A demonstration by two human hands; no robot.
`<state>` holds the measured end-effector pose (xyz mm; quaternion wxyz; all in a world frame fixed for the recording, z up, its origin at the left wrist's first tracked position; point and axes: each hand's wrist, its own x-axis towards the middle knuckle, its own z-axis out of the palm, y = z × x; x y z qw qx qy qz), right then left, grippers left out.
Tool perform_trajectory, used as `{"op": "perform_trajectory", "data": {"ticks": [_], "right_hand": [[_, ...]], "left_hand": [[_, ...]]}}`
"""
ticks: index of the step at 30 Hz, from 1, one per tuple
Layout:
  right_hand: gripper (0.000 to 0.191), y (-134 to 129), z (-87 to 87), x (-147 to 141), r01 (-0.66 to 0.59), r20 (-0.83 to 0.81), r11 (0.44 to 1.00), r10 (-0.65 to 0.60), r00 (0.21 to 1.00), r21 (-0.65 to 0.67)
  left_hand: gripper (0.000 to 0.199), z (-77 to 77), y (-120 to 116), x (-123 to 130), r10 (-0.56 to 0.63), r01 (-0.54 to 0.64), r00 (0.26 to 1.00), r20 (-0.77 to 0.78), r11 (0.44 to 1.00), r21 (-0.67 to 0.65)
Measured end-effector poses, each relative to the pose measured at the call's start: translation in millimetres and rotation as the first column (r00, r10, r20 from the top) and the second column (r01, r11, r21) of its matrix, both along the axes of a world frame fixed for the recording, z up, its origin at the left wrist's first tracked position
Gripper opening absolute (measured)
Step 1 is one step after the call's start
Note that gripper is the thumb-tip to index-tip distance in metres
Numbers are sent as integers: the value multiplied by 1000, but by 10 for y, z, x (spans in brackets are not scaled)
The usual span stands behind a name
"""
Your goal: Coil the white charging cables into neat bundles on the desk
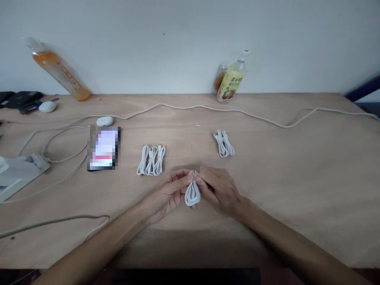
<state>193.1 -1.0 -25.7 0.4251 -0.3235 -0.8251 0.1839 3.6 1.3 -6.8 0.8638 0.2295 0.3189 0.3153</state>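
A coiled white cable [192, 194] is held between my two hands near the middle of the table's front part. My left hand [170, 194] pinches it around its upper, narrow part, with fingers behind the coil. My right hand [219, 188] has its fingers closed at the same narrow part, from the right. The loop hangs down toward me. Beyond my left hand lie three bundled white cables [151, 160] side by side. Farther off to the right, more bundled white cables [224, 143] rest on the wood.
A phone [104, 149] and a white case [105, 121] lie left. An orange bottle [59, 73] and a yellow bottle [232, 82] lean at the wall. A long white cord [213, 108] crosses the wooden table [297, 166]. A white box [20, 176] stands far left.
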Motion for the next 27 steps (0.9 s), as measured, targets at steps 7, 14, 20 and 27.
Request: {"op": "perform_trajectory", "data": {"ticks": [7,14,20,27], "right_hand": [[31,-39,52,-18,25,-51,997,-21,998,79],[32,-50,54,-37,56,-57,994,-51,997,94],[33,-61,27,-28,80,-57,991,-74,996,103],[33,-48,46,-44,88,-34,992,-85,996,95]], "left_hand": [[50,-113,-35,-22,-178,177,984,7,981,82],[53,-110,-69,-12,-293,300,953,-73,947,115],[65,-100,-74,-12,-406,411,912,-64,903,127],[46,-108,-108,-41,-347,356,932,-105,931,78]]}}
